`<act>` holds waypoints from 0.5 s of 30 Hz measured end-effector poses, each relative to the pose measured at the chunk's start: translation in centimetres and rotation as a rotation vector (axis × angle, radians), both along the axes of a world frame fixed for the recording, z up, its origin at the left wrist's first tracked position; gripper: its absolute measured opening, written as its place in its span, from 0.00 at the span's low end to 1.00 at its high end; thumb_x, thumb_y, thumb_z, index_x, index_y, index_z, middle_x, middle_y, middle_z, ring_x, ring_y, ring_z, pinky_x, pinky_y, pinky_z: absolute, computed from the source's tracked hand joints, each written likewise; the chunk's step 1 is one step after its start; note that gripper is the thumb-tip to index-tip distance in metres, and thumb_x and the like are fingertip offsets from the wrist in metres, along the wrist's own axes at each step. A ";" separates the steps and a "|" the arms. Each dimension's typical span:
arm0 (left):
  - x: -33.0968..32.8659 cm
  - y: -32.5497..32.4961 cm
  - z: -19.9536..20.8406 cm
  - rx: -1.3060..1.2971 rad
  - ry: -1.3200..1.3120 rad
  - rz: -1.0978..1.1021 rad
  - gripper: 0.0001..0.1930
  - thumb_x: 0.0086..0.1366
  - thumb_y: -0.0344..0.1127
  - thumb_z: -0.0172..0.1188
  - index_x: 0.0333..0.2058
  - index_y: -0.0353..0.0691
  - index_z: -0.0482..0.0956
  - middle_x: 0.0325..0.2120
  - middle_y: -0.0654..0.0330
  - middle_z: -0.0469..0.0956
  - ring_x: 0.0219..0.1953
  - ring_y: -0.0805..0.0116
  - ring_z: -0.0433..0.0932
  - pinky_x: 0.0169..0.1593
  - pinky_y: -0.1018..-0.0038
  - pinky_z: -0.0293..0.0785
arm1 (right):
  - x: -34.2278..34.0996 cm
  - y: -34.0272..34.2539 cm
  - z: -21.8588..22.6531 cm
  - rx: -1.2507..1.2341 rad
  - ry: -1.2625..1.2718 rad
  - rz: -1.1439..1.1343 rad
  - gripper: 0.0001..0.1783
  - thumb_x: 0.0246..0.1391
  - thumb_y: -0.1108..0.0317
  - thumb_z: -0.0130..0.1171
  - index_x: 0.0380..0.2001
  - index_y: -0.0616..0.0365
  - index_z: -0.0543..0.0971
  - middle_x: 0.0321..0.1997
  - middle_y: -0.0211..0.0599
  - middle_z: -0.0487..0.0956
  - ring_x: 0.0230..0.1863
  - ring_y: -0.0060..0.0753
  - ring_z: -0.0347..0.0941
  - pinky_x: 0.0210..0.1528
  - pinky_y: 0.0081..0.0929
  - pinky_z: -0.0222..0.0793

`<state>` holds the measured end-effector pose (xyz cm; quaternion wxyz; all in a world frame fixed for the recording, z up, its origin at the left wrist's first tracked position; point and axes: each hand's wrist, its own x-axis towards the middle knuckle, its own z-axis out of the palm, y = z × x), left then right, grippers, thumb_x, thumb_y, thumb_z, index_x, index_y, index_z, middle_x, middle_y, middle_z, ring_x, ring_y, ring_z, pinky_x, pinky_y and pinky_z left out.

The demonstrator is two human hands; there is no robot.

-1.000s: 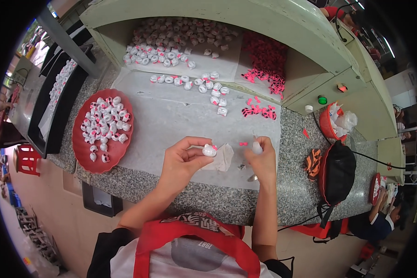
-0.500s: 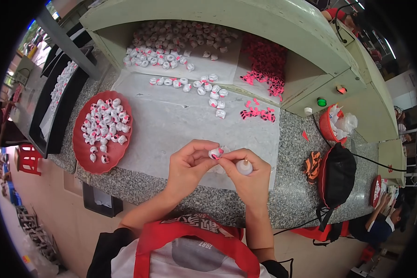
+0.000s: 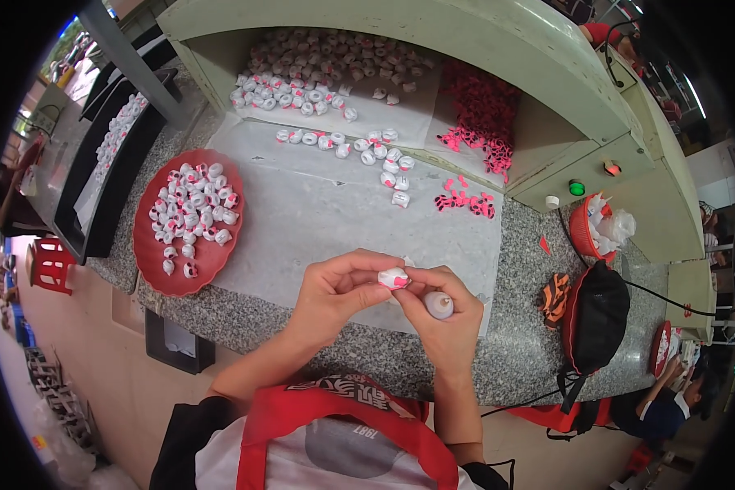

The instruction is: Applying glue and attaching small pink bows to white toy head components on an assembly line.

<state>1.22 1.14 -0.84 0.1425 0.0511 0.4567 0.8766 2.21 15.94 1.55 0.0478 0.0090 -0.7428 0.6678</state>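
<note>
Between the fingertips of my left hand (image 3: pixel 327 292) is a small rounded white figure piece (image 3: pixel 393 279) with pink patches. My right hand (image 3: pixel 451 322) is closed on a small whitish squeeze bottle (image 3: pixel 438 305) with a thin tip, tucked against the palm. Its thumb and forefinger also touch the piece's right side. Both hands are just above the near part of a white paper sheet (image 3: pixel 294 220). Farther off on the sheet lie loose white pieces (image 3: pixel 388 165) and a small heap of flat pink parts with dark spots (image 3: pixel 465 202).
A red scalloped plate (image 3: pixel 151 265) full of similar pieces stands at left. Behind the sheet, a pale green shelf box (image 3: pixel 539 69) holds piles of white and pink parts. At right are a red basket (image 3: pixel 581 233), a black bag (image 3: pixel 600 314) and a cable. Another person works far right.
The piece has been turned in my fingers, and both hands have shifted slightly right in the picture. The bottle's tip is tilted more toward the camera. The whole view has shifted slightly.
</note>
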 end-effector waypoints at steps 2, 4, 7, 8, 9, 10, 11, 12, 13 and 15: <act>-0.1 0.3 -0.1 -0.083 0.157 0.034 0.14 0.53 0.16 0.51 0.41 0.29 0.71 0.42 0.52 0.70 0.44 0.66 0.71 0.48 0.74 0.69 | -0.1 0.4 -0.2 -0.002 0.013 0.015 0.12 0.37 0.83 0.61 0.29 0.63 0.77 0.25 0.30 0.73 0.27 0.15 0.67 0.29 0.12 0.62; -0.1 0.5 -0.1 -0.105 0.185 0.044 0.14 0.54 0.16 0.51 0.41 0.29 0.71 0.42 0.52 0.70 0.44 0.66 0.71 0.48 0.74 0.69 | -0.2 0.6 -0.3 -0.005 0.028 0.031 0.12 0.37 0.83 0.60 0.30 0.63 0.77 0.26 0.30 0.73 0.27 0.15 0.67 0.29 0.12 0.62; -0.1 1.0 -0.3 -0.137 0.191 0.083 0.14 0.54 0.17 0.52 0.41 0.30 0.72 0.41 0.53 0.71 0.44 0.66 0.71 0.47 0.74 0.70 | -0.4 0.8 -0.6 -0.004 0.018 0.038 0.12 0.37 0.83 0.61 0.29 0.63 0.77 0.25 0.29 0.73 0.27 0.15 0.67 0.29 0.12 0.62; -0.1 1.1 -0.4 -0.149 0.168 0.111 0.14 0.54 0.18 0.52 0.41 0.30 0.72 0.39 0.53 0.72 0.42 0.67 0.72 0.46 0.75 0.70 | -0.6 0.7 -1.0 -0.006 -0.009 0.032 0.11 0.37 0.81 0.61 0.30 0.62 0.77 0.25 0.30 0.73 0.26 0.17 0.68 0.29 0.13 0.63; -0.4 1.1 -0.8 -0.150 0.170 0.110 0.14 0.54 0.18 0.52 0.41 0.30 0.72 0.39 0.53 0.72 0.42 0.67 0.72 0.46 0.75 0.70 | -0.8 0.7 -1.4 -0.007 -0.036 0.027 0.11 0.37 0.79 0.62 0.30 0.61 0.77 0.26 0.31 0.73 0.26 0.19 0.69 0.28 0.15 0.63; -0.8 1.0 -1.3 -0.134 0.069 0.100 0.14 0.54 0.19 0.53 0.42 0.31 0.72 0.37 0.54 0.73 0.41 0.68 0.73 0.45 0.75 0.71 | -1.1 0.7 -1.9 -0.006 -0.032 0.024 0.11 0.37 0.79 0.62 0.30 0.61 0.77 0.26 0.31 0.73 0.26 0.19 0.69 0.28 0.15 0.63; -1.0 1.0 -1.5 -0.117 -0.032 0.090 0.14 0.55 0.21 0.54 0.42 0.32 0.71 0.34 0.55 0.75 0.39 0.69 0.74 0.43 0.76 0.72 | -1.6 0.7 -2.5 0.048 0.014 -0.005 0.11 0.37 0.80 0.62 0.29 0.62 0.77 0.29 0.32 0.73 0.26 0.17 0.68 0.28 0.13 0.62; -1.0 1.0 -1.5 -0.116 -0.028 0.086 0.14 0.55 0.21 0.54 0.42 0.32 0.71 0.34 0.55 0.75 0.39 0.69 0.74 0.43 0.76 0.72 | -1.8 0.7 -2.7 0.102 0.060 -0.034 0.12 0.36 0.81 0.61 0.29 0.63 0.76 0.32 0.32 0.72 0.26 0.16 0.67 0.28 0.12 0.61; -0.9 0.7 -1.6 -0.011 -0.185 0.069 0.14 0.55 0.22 0.54 0.42 0.32 0.71 0.34 0.54 0.75 0.38 0.68 0.75 0.42 0.76 0.72 | -1.5 0.1 -1.8 0.081 0.076 -0.095 0.14 0.36 0.82 0.61 0.31 0.63 0.76 0.35 0.34 0.72 0.26 0.16 0.68 0.27 0.12 0.62; -0.8 0.3 -1.5 0.093 -0.340 0.056 0.14 0.55 0.23 0.54 0.42 0.32 0.71 0.34 0.53 0.75 0.37 0.67 0.75 0.41 0.76 0.73 | -1.4 0.2 -2.2 0.052 0.142 0.005 0.14 0.36 0.82 0.61 0.32 0.63 0.75 0.35 0.35 0.73 0.26 0.17 0.68 0.27 0.13 0.63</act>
